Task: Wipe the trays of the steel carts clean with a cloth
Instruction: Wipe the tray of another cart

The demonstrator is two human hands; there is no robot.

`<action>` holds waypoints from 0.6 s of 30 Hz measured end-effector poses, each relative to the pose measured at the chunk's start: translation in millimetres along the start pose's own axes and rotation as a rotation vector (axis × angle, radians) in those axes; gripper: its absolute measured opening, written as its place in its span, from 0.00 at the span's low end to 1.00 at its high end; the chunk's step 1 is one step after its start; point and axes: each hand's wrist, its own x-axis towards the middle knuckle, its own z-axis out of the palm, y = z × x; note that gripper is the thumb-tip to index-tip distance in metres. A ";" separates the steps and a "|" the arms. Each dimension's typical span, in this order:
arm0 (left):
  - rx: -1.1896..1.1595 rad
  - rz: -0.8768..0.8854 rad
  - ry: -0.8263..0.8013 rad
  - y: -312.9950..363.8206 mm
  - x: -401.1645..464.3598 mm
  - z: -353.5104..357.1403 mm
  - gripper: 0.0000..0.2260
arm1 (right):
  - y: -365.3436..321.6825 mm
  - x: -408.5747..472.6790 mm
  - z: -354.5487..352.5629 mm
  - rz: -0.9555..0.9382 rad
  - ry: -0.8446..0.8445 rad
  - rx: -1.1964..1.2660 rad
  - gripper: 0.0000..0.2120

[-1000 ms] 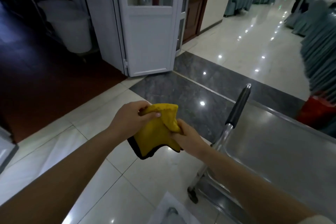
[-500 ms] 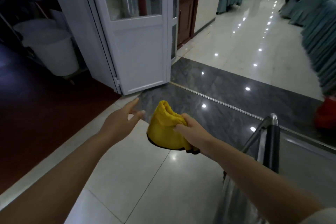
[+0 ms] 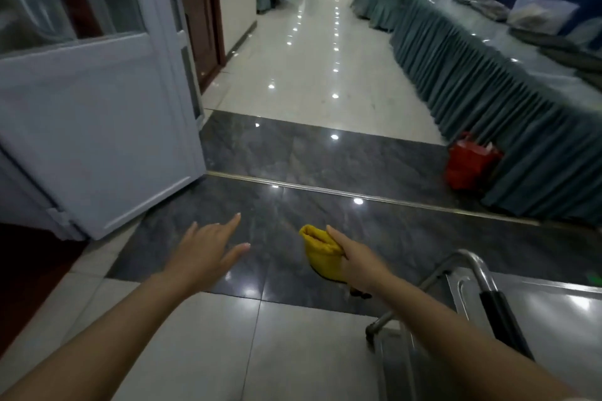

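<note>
Plainly, right hand (image 3: pixel 356 265) grips yellow cloth (image 3: pixel 321 254); no writing legible.

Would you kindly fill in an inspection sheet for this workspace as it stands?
Surface: steel cart tray at lower right, bare and shiny.
Job's things: yellow cloth, bunched, held above the floor, not on the tray.
Clutter: red bag on the floor by the skirted table.
Hands: right hand grips the cloth; left hand open, holding nothing.
Cables: nothing seen.
Surroundings: white door open at left; glossy tiled hallway.
</note>
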 end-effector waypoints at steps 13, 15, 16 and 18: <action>0.138 0.654 -0.034 115.0 279.5 11.0 0.31 | 82.1 102.6 -99.4 0.173 0.206 -0.257 0.41; 0.132 0.723 -0.008 137.7 318.1 10.2 0.30 | 105.1 119.8 -122.3 0.199 0.250 -0.233 0.40; 0.144 0.771 0.021 147.9 337.2 9.0 0.29 | 115.7 127.9 -133.8 0.216 0.271 -0.220 0.40; 0.171 0.861 0.060 168.2 374.1 7.6 0.27 | 136.0 141.4 -155.9 0.263 0.306 -0.210 0.39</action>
